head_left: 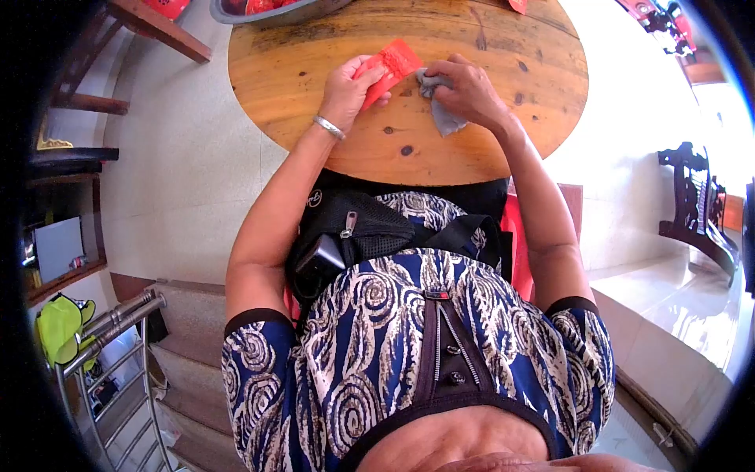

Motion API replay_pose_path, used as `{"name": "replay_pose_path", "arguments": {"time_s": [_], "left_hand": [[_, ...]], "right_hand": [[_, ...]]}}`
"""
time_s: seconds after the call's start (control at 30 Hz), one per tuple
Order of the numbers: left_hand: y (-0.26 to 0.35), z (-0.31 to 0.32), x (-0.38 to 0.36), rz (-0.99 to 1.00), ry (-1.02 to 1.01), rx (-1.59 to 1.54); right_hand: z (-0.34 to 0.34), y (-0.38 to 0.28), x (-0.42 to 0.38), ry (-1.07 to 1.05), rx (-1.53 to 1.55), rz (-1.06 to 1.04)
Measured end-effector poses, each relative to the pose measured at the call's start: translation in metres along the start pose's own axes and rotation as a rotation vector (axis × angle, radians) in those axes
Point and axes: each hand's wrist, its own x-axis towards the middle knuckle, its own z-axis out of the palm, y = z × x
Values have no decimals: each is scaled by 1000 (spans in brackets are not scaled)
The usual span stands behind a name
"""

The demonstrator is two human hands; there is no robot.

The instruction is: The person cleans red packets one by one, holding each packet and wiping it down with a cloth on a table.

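My left hand (350,90), with a silver bangle at its wrist, grips a red envelope-like packet (397,61) over the wooden table, thumb across its face. Faint raised patterning shows on the packet's upper part. To the right, my right hand (468,90) is closed on a grey cloth (447,118); its loose end hangs down toward the tabletop. A corner of the cloth comes right up beside the packet's right end.
The round wooden table (314,118) fills the top middle. A grey basin (275,14) with red items stands at its far edge. A wooden chair (157,27) is at the upper left, a metal stair railing (118,318) at lower left, carved dark furniture (692,204) at right.
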Motion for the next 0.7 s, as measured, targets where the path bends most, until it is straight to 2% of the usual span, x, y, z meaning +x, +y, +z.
{"name": "replay_pose_path", "arguments": {"time_s": [0.1, 0.17, 0.2, 0.27, 0.37, 0.5, 0.57, 0.7], "left_hand": [[3, 5, -1, 70, -13, -81], [-1, 8, 2, 193, 20, -96], [1, 10, 0, 193, 18, -95], [5, 15, -5, 251, 12, -32], [3, 27, -8, 276, -58, -106], [4, 31, -14, 232, -120, -67], [2, 26, -11, 186, -192, 162], [13, 28, -14, 240, -82, -8]], "right_hand": [[-3, -1, 4, 127, 53, -51], [-9, -12, 5, 279, 224, -51], [-11, -18, 5, 281, 224, -51], [-13, -31, 3, 109, 413, 72], [-7, -44, 2, 210, 441, 77], [0, -37, 5, 240, 382, 97], [5, -32, 7, 317, 737, 174], [-16, -31, 5, 234, 651, 161]]}}
